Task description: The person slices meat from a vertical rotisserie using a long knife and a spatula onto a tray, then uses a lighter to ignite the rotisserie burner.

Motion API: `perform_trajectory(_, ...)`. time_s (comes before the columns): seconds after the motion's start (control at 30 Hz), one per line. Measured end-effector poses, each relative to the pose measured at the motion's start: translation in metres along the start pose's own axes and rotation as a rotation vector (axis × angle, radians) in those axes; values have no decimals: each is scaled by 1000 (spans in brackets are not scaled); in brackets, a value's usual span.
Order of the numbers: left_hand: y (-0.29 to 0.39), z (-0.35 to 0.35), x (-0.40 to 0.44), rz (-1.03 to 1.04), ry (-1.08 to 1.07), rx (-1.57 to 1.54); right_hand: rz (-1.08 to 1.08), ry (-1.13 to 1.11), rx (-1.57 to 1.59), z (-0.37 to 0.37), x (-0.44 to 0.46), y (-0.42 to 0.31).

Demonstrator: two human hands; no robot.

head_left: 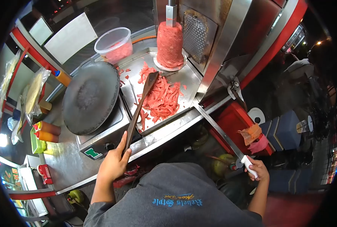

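My left hand (114, 162) is closed around the handle of a dark wooden spatula (137, 109). The spatula's broad end lies on a heap of sliced reddish meat (162, 99) in the metal tray (189, 81). In my right hand (260, 171) is the white handle of a long knife (225, 137), its blade slanting up and left to the tray's front right corner. A stack of red meat on a vertical spit (170, 44) stands at the back of the tray, apart from both hands.
A round black griddle (91, 98) sits left of the tray. Behind it is a clear plastic tub (115, 43) with meat. Sauce bottles (47, 132) stand at far left, near bagged tortillas (36, 90). The perforated metal burner (200, 36) flanks the spit; cloths (251, 133) hang at right.
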State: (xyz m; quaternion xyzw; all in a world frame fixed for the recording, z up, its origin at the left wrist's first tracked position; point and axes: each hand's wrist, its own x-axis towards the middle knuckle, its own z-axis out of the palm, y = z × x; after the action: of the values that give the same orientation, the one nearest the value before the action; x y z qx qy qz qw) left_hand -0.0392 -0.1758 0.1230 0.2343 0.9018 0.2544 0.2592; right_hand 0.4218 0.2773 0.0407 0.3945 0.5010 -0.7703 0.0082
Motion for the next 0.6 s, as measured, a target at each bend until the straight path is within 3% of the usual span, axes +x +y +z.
perform_trajectory(0.17, -5, -31, -38, 9, -86, 187, 9, -32, -100, 57, 42, -38)
perform_trajectory(0.3, 0, -69, -67, -134, -228, -176, -68, -149, -88, 115, 111, -46)
perform_trajectory(0.5, 22, -42, -44, -84, -19, -347, -189, -235, -35, 198, 199, -70)
perform_trajectory(0.6, 47, -34, -7, -93, 51, -278, -200, -249, -44, 219, 228, -81)
